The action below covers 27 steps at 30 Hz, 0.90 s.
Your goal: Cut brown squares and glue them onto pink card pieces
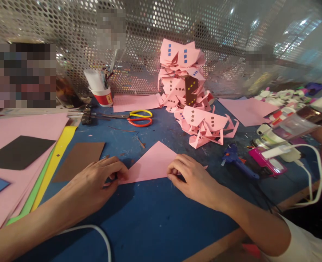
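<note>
A pink sheet of paper (152,160), showing as a triangle with its tip pointing away from me, lies on the blue tabletop. Its left corner is pinched between the thumb and fingers of my left hand (106,178). My right hand (190,176) has its fingers closed at the right side of the same paper, and a small pink tip sticks out beyond the knuckles. Partly under my left forearm and wrist is a brown paper square (80,158).
Scissors (129,117) lie behind the paper, near a pile of folded pink paper pieces (181,87). To the right are a blue glue gun (237,160) and a pink device (268,160) with a white cable. Coloured sheets (40,127) cover the left side. A paper cup (102,96) stands behind.
</note>
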Available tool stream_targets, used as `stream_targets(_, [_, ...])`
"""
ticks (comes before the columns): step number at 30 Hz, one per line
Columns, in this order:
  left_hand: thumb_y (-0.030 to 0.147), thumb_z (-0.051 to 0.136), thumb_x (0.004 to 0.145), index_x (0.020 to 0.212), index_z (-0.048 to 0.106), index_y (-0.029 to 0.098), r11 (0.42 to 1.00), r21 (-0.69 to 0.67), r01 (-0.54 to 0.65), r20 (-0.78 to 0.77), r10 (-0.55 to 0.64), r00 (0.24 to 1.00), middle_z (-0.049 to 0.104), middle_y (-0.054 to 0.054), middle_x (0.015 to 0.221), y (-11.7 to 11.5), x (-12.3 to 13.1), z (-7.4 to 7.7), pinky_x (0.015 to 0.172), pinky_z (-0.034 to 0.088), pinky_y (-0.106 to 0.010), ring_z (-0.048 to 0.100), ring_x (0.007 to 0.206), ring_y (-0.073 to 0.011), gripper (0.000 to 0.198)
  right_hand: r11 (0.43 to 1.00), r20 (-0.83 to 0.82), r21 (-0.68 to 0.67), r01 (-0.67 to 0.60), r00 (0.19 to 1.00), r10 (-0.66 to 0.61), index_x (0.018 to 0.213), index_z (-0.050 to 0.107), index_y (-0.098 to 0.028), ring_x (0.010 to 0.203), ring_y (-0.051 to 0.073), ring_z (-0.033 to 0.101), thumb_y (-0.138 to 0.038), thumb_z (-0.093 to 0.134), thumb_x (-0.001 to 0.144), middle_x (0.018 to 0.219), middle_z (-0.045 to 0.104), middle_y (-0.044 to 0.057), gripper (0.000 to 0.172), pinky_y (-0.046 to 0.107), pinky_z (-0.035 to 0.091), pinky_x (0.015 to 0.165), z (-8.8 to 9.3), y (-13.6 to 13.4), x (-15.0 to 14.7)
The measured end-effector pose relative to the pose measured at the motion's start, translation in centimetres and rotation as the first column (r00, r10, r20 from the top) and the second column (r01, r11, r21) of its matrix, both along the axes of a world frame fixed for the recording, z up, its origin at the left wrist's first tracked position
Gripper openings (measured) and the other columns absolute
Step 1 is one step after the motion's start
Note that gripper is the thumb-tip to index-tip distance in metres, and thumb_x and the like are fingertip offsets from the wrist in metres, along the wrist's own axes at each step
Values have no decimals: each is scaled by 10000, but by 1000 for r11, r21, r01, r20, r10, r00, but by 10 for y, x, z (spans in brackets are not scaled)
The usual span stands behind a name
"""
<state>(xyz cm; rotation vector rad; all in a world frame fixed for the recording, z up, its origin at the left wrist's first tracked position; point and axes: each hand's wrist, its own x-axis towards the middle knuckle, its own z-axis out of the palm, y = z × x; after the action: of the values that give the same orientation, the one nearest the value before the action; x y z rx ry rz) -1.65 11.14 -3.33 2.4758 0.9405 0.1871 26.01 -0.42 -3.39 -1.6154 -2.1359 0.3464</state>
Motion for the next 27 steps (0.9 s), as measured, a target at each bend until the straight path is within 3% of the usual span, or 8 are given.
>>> stream_targets(12, [74,439,741,964,661,304,976,-136,173,12,-173,985,703,30,965,17,-14,13,771,497,-236,671,898,-177,390,1000,-4,-11,1,1000,-1,913,575,-207,928,172,558,-126,595,930,943,611,11,85,335,448,860,1,-1,1])
stream_targets(15, [80,479,746,979,667,314,977,-144,158,-10,-161,987,700,41,987,16,-12,12,783,492,-225,666,913,-170,380,1000,-10,-28,-2,1000,1,932,586,-206,939,171,562,-149,603,940,953,614,13,60,335,452,873,3,-1,1])
stream_targets(18, [252,545,885,1001,665,298,991,-87,102,25,-101,995,689,17,1030,8,-5,7,785,497,-237,656,922,-177,173,999,-16,-31,-11,1000,11,953,593,-206,952,170,566,-168,602,954,975,617,16,39,333,456,887,4,-1,1])
stream_targets(20, [344,552,929,1002,665,279,993,-9,122,85,-120,989,682,-6,1041,2,1,3,813,501,-257,648,939,-185,150,1000,-16,-24,-13,1000,12,952,592,-205,954,169,568,-178,600,960,983,614,19,29,330,460,887,4,-1,2])
stream_targets(27, [244,510,980,1089,643,257,935,245,257,121,-293,948,654,-50,1074,-5,7,-7,882,493,-324,616,1001,-197,173,997,109,51,-56,993,50,954,601,-194,971,192,559,-203,538,1003,985,612,48,81,364,453,905,3,-1,2])
